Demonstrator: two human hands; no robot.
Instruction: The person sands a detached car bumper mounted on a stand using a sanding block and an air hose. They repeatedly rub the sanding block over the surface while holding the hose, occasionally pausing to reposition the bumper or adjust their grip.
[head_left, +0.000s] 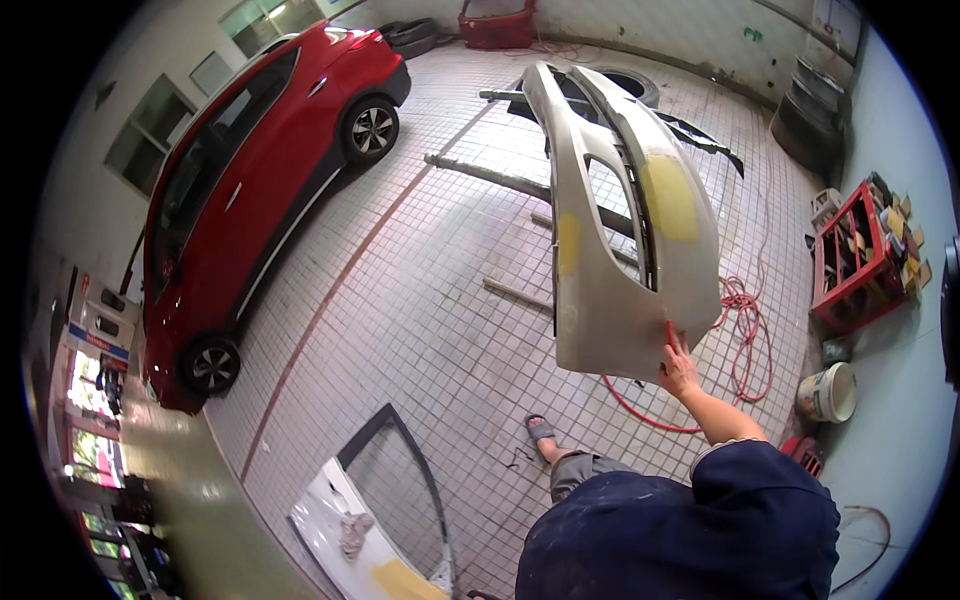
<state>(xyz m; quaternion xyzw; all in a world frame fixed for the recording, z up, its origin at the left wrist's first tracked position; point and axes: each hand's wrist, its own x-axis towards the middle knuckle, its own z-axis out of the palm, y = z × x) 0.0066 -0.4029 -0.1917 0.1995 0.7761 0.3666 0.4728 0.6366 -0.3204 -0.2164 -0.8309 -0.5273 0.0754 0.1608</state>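
My right hand (680, 373) is at the near end of a pale grey car bumper (605, 325), its fingers closed round a small red tool (670, 334) whose exact kind I cannot make out. The tool lies against the bumper's surface. Yellow filler patches (668, 198) show on the bumper, which rests across the long bars of a stand (490, 178). My left hand is out of view, with my dark blue shirt filling the lower part of the picture.
A red car (240, 170) stands at left. White car door (350, 530) lies low on the tiled floor. Red hose (745, 330) coils right of the bumper, near a red rack (850, 265) and a white bucket (828, 392). Tyres (808, 110) are stacked by the wall.
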